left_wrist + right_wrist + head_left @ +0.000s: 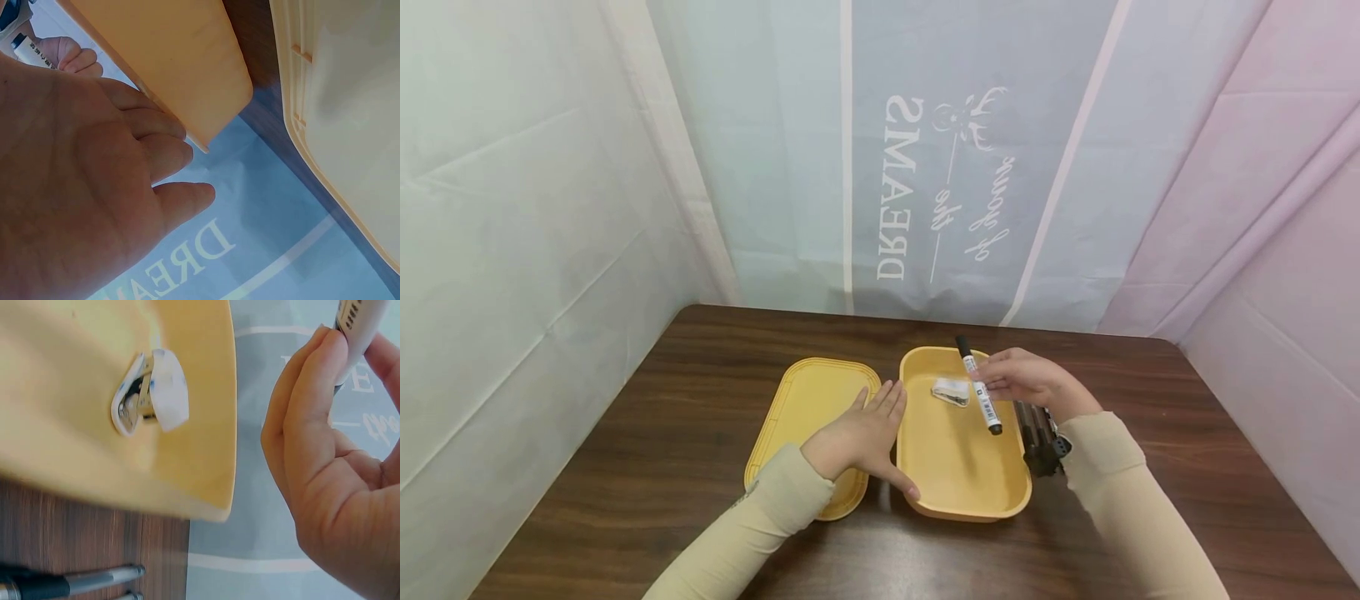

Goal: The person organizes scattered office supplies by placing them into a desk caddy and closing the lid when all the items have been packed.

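Observation:
My right hand (1018, 377) pinches a white marker (983, 396) with black ends between fingertips and thumb, above the yellow plastic box (955, 467). In the right wrist view, only part of the marker (362, 325) shows at the top. My left hand (868, 433) rests at the box's left edge with fingers straight and thumb spread along the near corner. From the left wrist, its fingers lie against the box's rim (147, 94). Inside the box, toward the far end, is a small white stapler-like item (150, 394) with metal parts.
A yellow lid (808, 400) lies flat on the dark wooden table (647, 467), left of the box and partly under my left forearm. Right of the box is a black tripod-like object (1041, 450), partly hidden by my right hand. A printed curtain (790, 167) hangs behind the table.

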Demonstrator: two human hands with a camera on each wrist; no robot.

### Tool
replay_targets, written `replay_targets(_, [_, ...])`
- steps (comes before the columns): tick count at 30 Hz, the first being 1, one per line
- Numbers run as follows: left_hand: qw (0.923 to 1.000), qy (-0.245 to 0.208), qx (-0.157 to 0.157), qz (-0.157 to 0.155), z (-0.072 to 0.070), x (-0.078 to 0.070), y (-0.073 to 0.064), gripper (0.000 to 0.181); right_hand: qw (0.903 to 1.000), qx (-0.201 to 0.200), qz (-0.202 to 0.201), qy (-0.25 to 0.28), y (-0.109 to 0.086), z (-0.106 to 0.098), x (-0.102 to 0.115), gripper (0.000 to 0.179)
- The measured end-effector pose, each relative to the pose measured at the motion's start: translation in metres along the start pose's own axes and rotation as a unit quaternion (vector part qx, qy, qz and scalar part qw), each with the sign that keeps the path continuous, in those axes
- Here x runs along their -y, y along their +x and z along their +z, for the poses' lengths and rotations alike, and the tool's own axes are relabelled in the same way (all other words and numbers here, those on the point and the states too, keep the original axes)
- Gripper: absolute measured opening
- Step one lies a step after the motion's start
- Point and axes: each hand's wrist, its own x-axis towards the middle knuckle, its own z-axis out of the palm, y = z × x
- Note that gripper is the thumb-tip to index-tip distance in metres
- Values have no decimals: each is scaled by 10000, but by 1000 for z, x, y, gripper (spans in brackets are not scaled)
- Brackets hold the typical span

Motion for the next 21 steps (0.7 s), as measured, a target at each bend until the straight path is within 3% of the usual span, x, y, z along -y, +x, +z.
replay_targets(4, [10000, -8, 11, -7, -1, 0, 0, 131, 10000, -54, 62, -27, 5, 9, 1, 12])
replay_targets(12, [10000, 74, 22, -26, -1, -1, 0, 130, 9995, -77, 132, -283, 16, 29, 3, 30])
replay_targets(21, [10000, 73, 24, -32, -1, -2, 1, 131, 9898, -353, 126, -1372, 28, 49, 1, 14])
